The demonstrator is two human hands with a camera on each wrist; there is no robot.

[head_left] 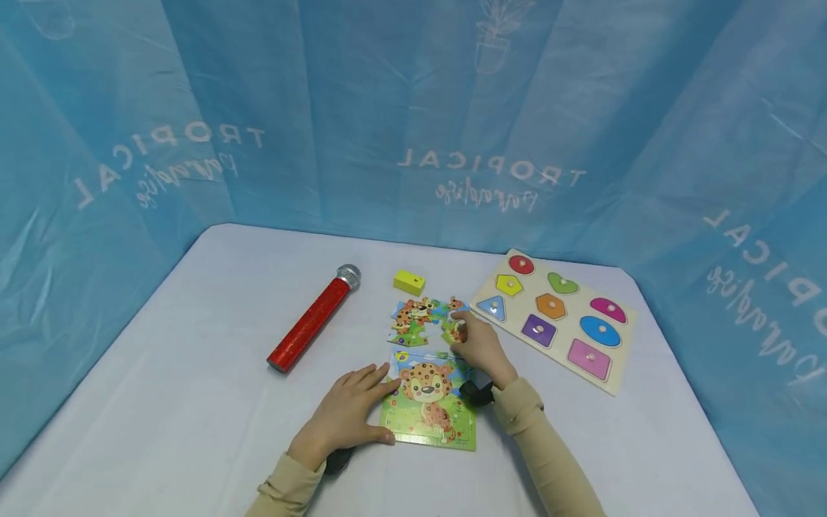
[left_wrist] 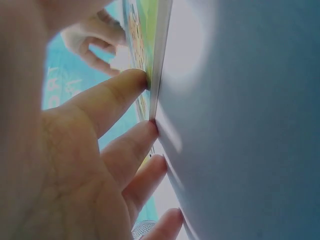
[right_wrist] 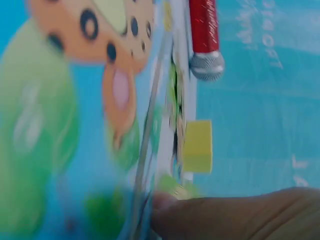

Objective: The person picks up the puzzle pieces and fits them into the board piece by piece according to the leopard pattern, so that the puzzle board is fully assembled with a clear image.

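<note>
A puzzle board (head_left: 426,409) with a cartoon leopard picture lies flat. My left hand (head_left: 349,413) rests at its left side with fingers spread; in the left wrist view the fingertips (left_wrist: 135,80) touch the board's edge (left_wrist: 159,65). Beyond the far edge are loose jigsaw pieces (head_left: 409,334) with leopard and grass print. My right hand (head_left: 483,348) reaches past the board's upper right corner, its index finger and thumb curled about a jigsaw piece (head_left: 454,332) on the table. In the right wrist view the thumb (right_wrist: 200,215) shows beside a green piece (right_wrist: 172,186); the other fingers are hidden.
A red toy microphone (head_left: 310,323) lies to the left. A yellow block (head_left: 409,281) stands behind the pieces. To the right is a knobbed shape board (head_left: 562,345) with coloured shapes. Blue curtains (head_left: 362,108) hang behind the white table (head_left: 213,345).
</note>
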